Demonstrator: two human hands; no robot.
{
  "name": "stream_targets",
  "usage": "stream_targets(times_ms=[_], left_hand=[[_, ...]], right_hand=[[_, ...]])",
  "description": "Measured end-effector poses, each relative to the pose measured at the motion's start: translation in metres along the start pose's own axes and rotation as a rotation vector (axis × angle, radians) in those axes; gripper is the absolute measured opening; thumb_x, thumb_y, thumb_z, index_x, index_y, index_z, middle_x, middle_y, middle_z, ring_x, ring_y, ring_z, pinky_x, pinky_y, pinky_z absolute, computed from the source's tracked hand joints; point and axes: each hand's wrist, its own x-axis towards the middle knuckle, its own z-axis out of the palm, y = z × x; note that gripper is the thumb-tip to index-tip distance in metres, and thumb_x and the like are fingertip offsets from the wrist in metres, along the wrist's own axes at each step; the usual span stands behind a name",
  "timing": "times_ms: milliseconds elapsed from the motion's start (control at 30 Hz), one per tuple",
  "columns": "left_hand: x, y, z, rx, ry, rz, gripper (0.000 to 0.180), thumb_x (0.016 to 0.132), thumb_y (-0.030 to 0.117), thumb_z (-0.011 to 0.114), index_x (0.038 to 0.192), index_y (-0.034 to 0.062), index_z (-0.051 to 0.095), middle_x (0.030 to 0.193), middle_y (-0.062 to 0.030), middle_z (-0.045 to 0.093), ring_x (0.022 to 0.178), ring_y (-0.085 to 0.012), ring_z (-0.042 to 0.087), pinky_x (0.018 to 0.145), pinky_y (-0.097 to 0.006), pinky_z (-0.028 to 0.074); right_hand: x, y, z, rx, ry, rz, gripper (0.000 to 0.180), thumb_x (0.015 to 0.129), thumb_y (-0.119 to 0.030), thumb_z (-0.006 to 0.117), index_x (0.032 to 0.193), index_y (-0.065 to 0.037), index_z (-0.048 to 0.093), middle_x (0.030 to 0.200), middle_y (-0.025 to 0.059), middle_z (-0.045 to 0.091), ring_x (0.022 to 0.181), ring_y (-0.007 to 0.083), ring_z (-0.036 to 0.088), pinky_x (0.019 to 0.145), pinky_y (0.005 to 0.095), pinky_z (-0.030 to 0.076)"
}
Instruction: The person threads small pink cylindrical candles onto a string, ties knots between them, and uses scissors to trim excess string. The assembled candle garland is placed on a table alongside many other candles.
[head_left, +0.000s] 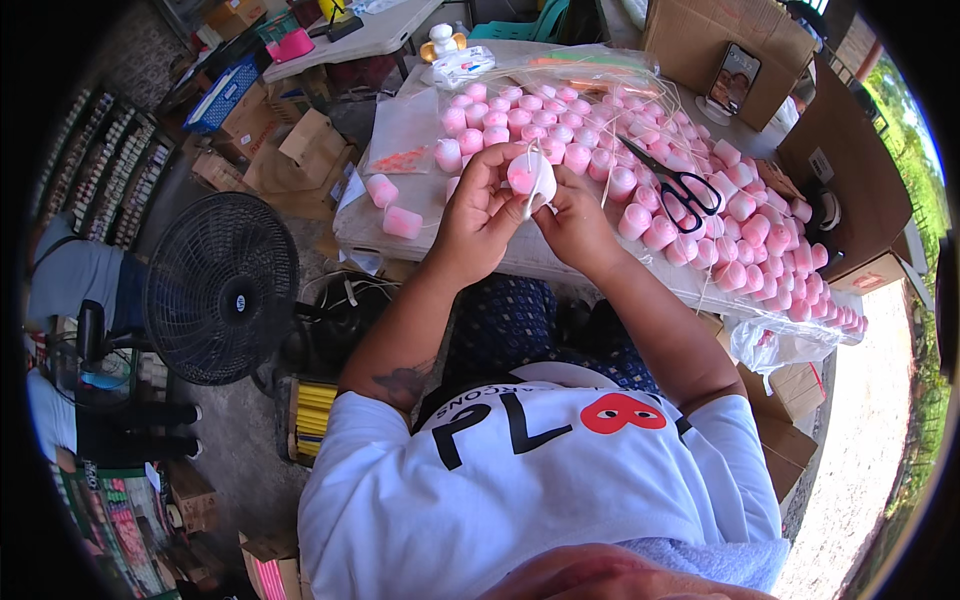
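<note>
My left hand (476, 222) and my right hand (579, 218) meet above the table's near edge, both closed on one small item. It is a pink candle (521, 176) with a white piece (543, 180) against its right side. A thin pale strand loops over it, and I cannot make out whether it is string or ribbon. Just beyond my hands stand many short pink candles (577, 157) in close rows. To the right, dark-handled scissors (682, 190) lie on top of the candles. Left of my left hand, a loose pink candle (402, 222) lies on its side.
A clear plastic bag (404, 150) with orange bits lies on the table (352, 225) at left. A phone (733, 80) leans at the back right by cardboard boxes (850, 150). A black fan (222, 288) stands left; another person (85, 280) is beyond it.
</note>
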Motion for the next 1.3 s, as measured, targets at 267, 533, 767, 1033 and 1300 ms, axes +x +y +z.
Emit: stream_targets(times_ms=[267,533,767,1033,1300], left_hand=[[-0.008,0.025,0.011,-0.271,-0.029,0.053,0.047,0.092,0.002,0.058,0.130,0.0073,0.032,0.127,-0.0137,0.050,0.116,-0.0228,0.053,0.095,-0.036,0.047],[-0.013,-0.002,0.009,-0.267,-0.060,0.020,0.045,0.092,0.002,0.057,0.129,0.0084,0.032,0.122,-0.0126,0.052,0.114,-0.0230,0.054,0.097,-0.037,0.046],[-0.019,-0.028,0.026,-0.209,-0.134,-0.043,0.044,0.094,0.004,0.056,0.131,0.0070,0.032,0.121,-0.0085,0.049,0.111,-0.0151,0.051,0.094,-0.031,0.045],[-0.028,-0.028,0.034,-0.157,-0.150,-0.110,0.055,0.090,0.005,0.062,0.138,0.0019,0.035,0.134,-0.0077,0.044,0.116,-0.0124,0.046,0.099,-0.028,0.040],[-0.026,-0.040,0.032,0.194,-0.129,0.006,0.047,0.088,-0.002,0.062,0.130,0.0039,0.042,0.125,-0.0058,0.047,0.108,-0.0113,0.047,0.093,-0.026,0.042]], right_hand=[[-0.025,0.015,-0.008,-0.433,-0.150,0.000,0.027,0.078,-0.016,0.067,0.105,-0.015,0.070,0.105,0.0046,0.057,0.103,0.0257,0.051,0.082,0.0410,0.044],[-0.021,-0.037,-0.074,-0.462,-0.148,0.080,0.046,0.082,-0.015,0.067,0.126,-0.007,0.056,0.114,0.0133,0.057,0.105,0.0315,0.053,0.090,0.0412,0.044],[-0.013,0.021,-0.155,-0.981,-0.160,0.318,0.021,0.082,-0.015,0.063,0.098,-0.001,0.061,0.095,0.0178,0.065,0.094,0.0358,0.061,0.079,0.0446,0.049],[-0.004,0.033,-0.157,-0.964,-0.386,0.433,0.021,0.081,-0.014,0.060,0.098,-0.002,0.060,0.090,0.0202,0.067,0.090,0.0371,0.064,0.079,0.0472,0.049],[-0.007,-0.022,-0.219,0.171,-0.041,0.597,0.049,0.083,-0.005,0.065,0.130,0.001,0.050,0.095,0.0137,0.067,0.089,0.0207,0.066,0.079,0.0304,0.050]])
